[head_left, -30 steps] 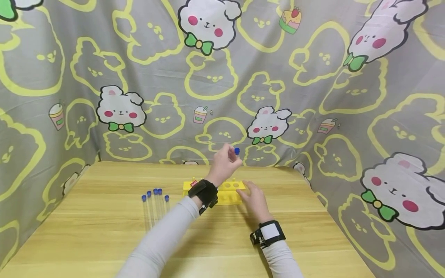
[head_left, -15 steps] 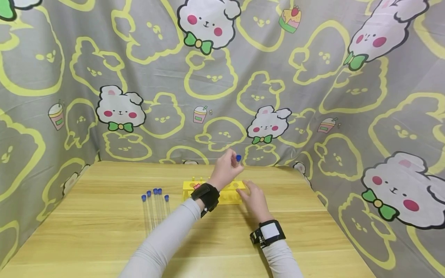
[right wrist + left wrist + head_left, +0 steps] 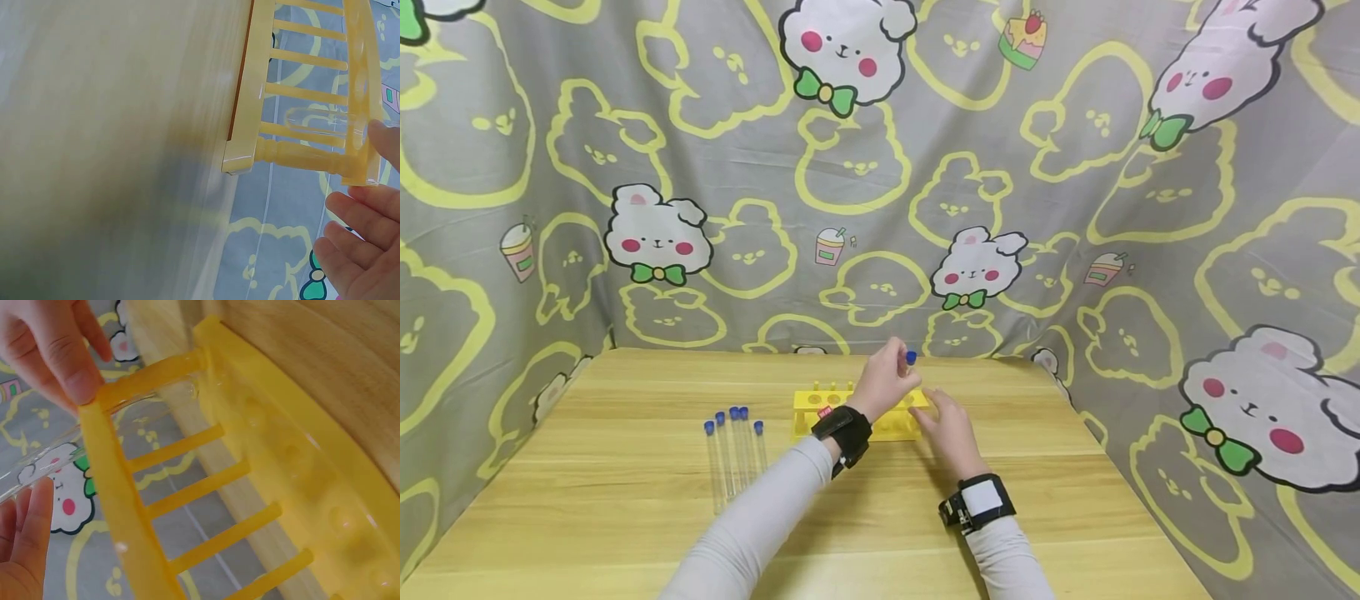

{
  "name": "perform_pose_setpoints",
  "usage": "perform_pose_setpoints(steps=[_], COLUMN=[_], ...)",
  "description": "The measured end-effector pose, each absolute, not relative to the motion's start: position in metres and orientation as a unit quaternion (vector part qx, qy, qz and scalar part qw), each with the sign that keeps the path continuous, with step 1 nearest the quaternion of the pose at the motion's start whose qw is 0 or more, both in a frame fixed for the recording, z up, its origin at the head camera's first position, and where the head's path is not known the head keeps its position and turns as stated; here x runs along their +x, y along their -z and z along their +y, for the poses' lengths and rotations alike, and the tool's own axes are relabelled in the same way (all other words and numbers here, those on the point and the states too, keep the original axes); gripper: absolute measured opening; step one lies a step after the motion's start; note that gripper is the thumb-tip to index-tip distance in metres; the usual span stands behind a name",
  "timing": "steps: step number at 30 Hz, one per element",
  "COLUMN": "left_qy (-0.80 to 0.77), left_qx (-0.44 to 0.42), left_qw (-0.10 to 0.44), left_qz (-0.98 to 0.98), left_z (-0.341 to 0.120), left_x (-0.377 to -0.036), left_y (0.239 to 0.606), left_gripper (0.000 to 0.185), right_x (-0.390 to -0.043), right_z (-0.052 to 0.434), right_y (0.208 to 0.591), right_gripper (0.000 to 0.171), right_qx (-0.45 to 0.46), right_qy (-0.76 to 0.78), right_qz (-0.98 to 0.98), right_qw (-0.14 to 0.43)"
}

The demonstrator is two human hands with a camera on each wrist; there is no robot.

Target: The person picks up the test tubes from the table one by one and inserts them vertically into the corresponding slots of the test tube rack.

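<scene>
My left hand (image 3: 882, 381) pinches a clear test tube with a blue cap (image 3: 911, 357) above the right end of a yellow test tube rack (image 3: 808, 407). In the right wrist view the rounded lower end of this test tube (image 3: 312, 120) is through the top plate and above the rack's base. The left wrist view shows the tube (image 3: 44, 459) slanting across that picture beside the left fingers (image 3: 39, 528). My right hand (image 3: 955, 432) holds the rack's right end, thumb at the top plate and fingers by its end. The left hand hides part of the rack.
Several blue-capped test tubes (image 3: 730, 450) lie side by side on the wooden table (image 3: 587, 467), left of the rack. Upright yellow pegs (image 3: 832, 386) line the rack's back. A patterned grey curtain (image 3: 760, 167) closes off the back and sides.
My left hand has come down with the test tube, so its blue cap sits lower, closer to the rack. The right hand has stayed at the rack's end.
</scene>
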State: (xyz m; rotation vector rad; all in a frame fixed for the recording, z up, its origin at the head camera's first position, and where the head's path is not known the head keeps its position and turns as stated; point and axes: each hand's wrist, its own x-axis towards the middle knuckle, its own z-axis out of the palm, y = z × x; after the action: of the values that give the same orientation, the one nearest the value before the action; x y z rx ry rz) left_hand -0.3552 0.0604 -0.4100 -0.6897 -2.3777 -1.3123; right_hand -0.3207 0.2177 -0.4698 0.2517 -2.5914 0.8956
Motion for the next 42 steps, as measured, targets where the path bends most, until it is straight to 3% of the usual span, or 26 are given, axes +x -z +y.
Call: perform_pose_setpoints(steps=[42], left_qy=[0.478], left_qx=[-0.215], left_qw=[0.14], left_qz=[-0.84], left_z=[0.063], left_x=[-0.359], left_y=[0.425], left_gripper=[0.031], right_x=[-0.323], right_z=[0.218], right_y=[0.471], right_gripper=[0.05], right_qx=[0.1], right_qy=[-0.314], right_qz=[-0.922], right_qw=[0.205])
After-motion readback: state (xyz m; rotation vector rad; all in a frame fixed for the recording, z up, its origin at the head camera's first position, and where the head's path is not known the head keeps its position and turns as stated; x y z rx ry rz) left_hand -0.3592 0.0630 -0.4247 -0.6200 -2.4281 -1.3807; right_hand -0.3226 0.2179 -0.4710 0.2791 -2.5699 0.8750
